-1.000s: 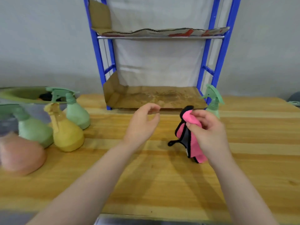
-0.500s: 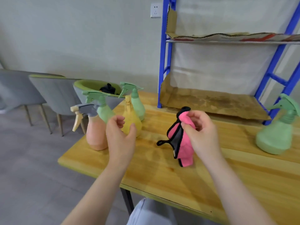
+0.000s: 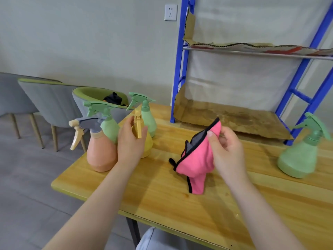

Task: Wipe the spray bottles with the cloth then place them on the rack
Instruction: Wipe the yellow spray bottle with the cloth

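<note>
Two bare hands work over the wooden table [image 3: 162,195]. The left hand [image 3: 130,141] wraps around the neck of the yellow spray bottle [image 3: 146,147], thumb on the side toward the blue rack [image 3: 180,69] and fingers on the far side, its yellow trigger showing between them; the bottle stands on the table. The right hand [image 3: 227,152] pinches the pink cloth [image 3: 195,163] between thumb and curled fingers, holding it above the table so that its black-edged folds hang down, with a grey inner face showing at the top. Just beside the left hand, away from the rack, stands an orange spray bottle [image 3: 100,152] with a grey and cream head, touching or nearly touching the yellow one. Behind these two are a green spray bottle [image 3: 109,129] and a second green bottle [image 3: 148,121], the latter nearer the rack. A third green bottle [image 3: 301,156] stands alone at the rack's front right corner, well apart from the group. Brown cardboard [image 3: 234,120] lines the rack's lower shelf, and torn cardboard lies on its upper one. Grey chairs [image 3: 50,101] with green rims stand beyond the table end opposite the rack, and a white wall socket [image 3: 170,12] sits just left of the rack's upright.
</note>
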